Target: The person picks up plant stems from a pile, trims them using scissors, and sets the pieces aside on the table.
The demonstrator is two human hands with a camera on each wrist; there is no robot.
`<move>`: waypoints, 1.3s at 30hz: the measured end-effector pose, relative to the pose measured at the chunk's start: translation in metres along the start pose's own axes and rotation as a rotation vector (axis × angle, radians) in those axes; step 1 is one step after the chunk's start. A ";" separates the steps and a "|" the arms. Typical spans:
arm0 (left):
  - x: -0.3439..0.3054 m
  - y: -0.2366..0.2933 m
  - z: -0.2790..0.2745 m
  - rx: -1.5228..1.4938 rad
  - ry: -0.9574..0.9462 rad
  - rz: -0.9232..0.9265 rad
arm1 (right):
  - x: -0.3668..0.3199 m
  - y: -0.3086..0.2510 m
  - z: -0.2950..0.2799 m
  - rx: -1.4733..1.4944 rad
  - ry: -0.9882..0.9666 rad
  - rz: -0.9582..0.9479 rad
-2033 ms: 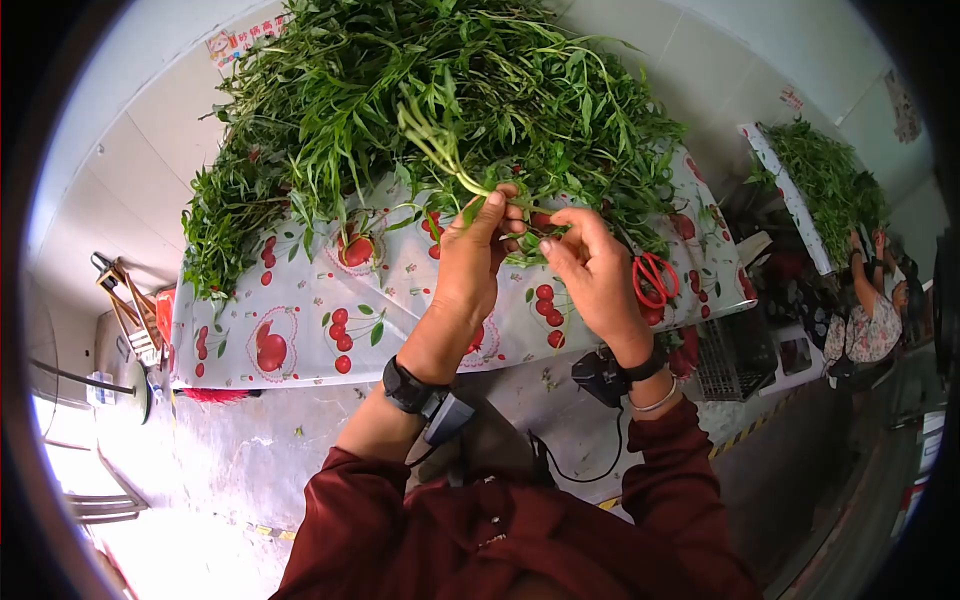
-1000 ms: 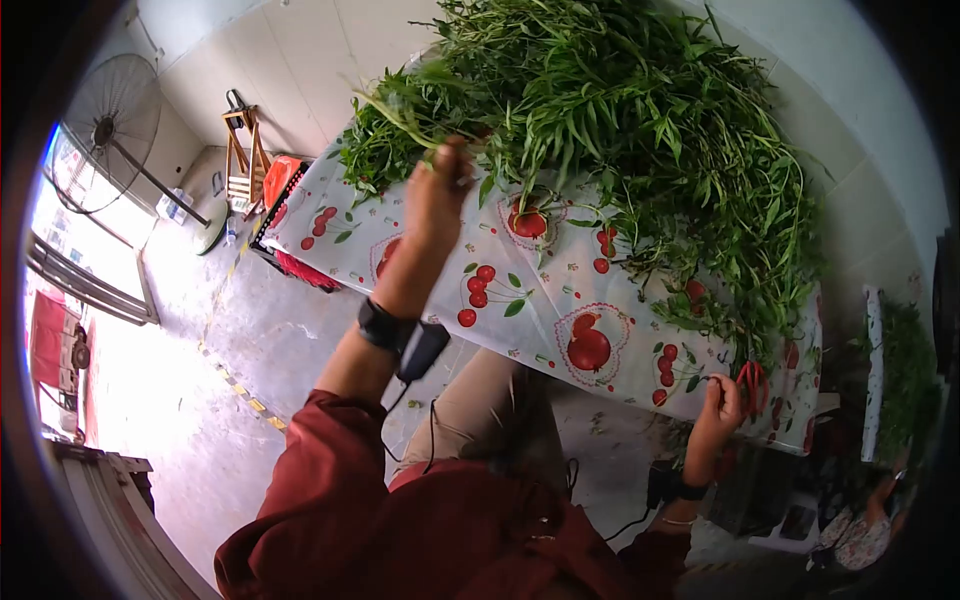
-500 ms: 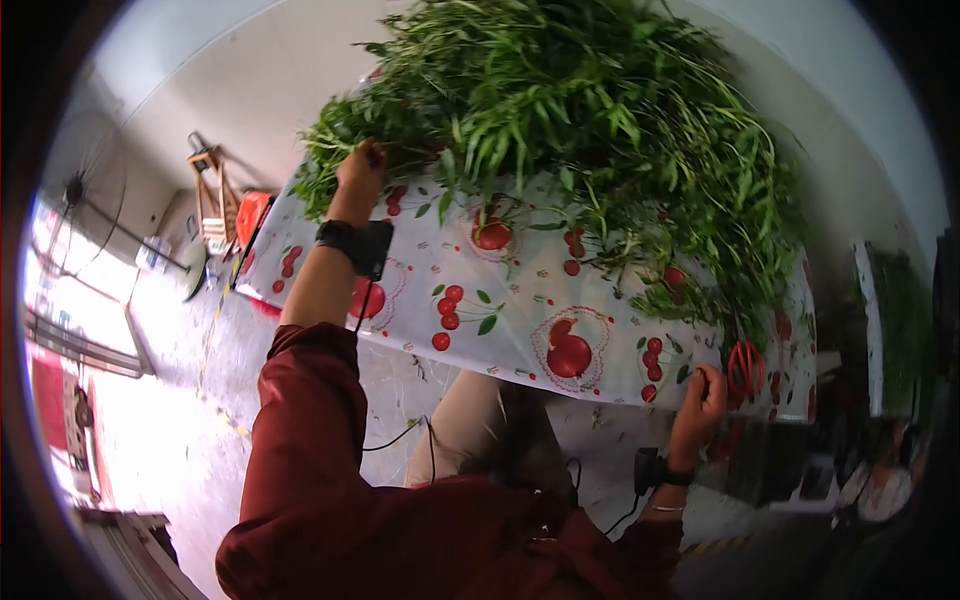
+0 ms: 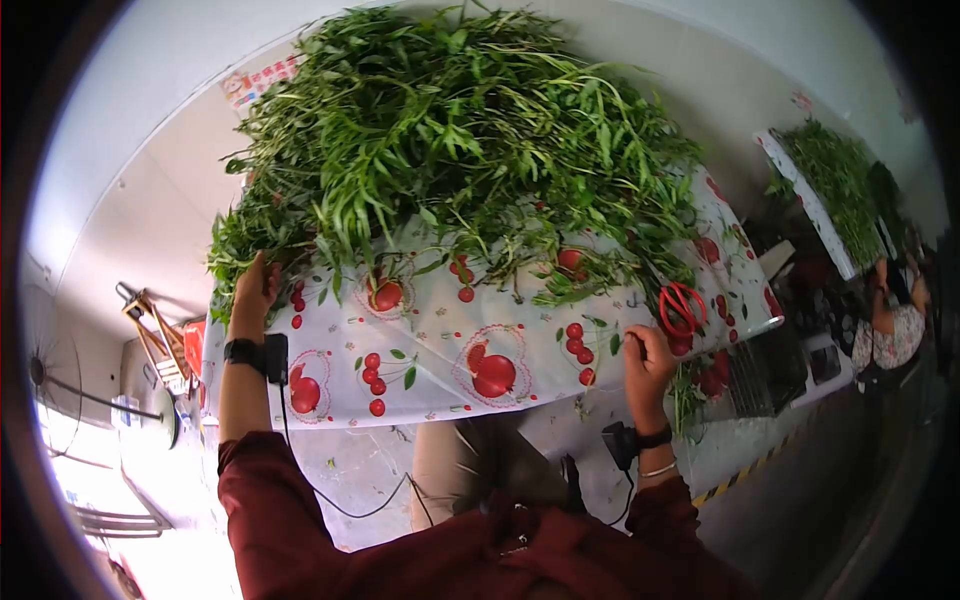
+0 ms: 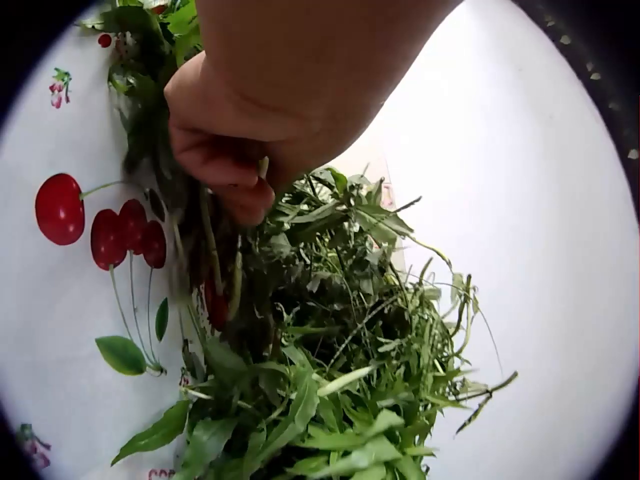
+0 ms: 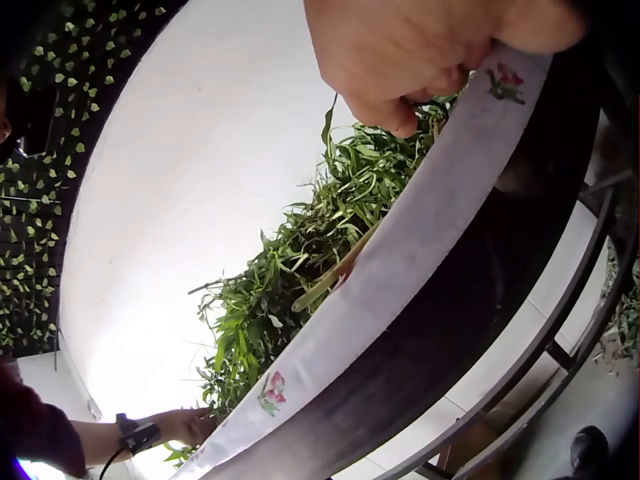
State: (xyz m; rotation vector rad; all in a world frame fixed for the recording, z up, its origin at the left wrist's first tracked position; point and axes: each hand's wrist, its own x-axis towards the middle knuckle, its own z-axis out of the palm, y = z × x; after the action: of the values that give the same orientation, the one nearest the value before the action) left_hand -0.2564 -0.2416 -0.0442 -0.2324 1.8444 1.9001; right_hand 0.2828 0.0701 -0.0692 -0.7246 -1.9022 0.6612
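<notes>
Left hand (image 4: 256, 288) has swung away from the right hand (image 4: 650, 364) since the earliest frame — it is now down at the left end of the leafy pile (image 4: 470, 130), its grip pinching a stem (image 5: 264, 168) whose pale end shows by the fingertips. Greens lie heaped along the far side of the bench (image 4: 440, 402), over its cherry-printed cloth. Near the front edge, the right hand's grip is loosely curled, with nothing visible in it — just beside the red-handled scissors (image 4: 683, 312).
</notes>
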 end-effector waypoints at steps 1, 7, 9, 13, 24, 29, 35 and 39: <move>-0.013 0.002 0.008 0.102 -0.024 0.035 | 0.001 -0.001 0.000 -0.017 -0.004 -0.009; -0.119 -0.018 0.059 0.570 -0.140 0.473 | 0.000 0.001 -0.001 0.045 0.009 0.030; -0.153 -0.054 0.076 0.703 -0.067 0.705 | -0.001 0.001 -0.001 0.058 0.022 0.038; -0.201 -0.110 0.090 0.689 -0.102 0.797 | 0.000 0.005 -0.002 0.104 0.028 0.035; -0.245 -0.133 0.115 0.583 -0.096 0.836 | 0.045 0.025 -0.058 0.430 -0.079 0.394; -0.243 -0.150 0.127 0.500 -0.084 0.904 | 0.084 0.102 -0.112 -0.268 0.163 0.061; -0.242 -0.153 0.129 0.463 -0.019 0.891 | 0.100 0.112 -0.137 -0.609 -0.211 0.453; -0.243 -0.152 0.129 0.467 -0.033 0.889 | 0.102 0.133 -0.129 -0.673 -0.233 0.433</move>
State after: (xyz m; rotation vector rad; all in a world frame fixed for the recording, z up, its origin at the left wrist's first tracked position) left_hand 0.0500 -0.1722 -0.0632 0.9031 2.5360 1.8275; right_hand 0.3905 0.2515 -0.0531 -1.5733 -2.2218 0.3566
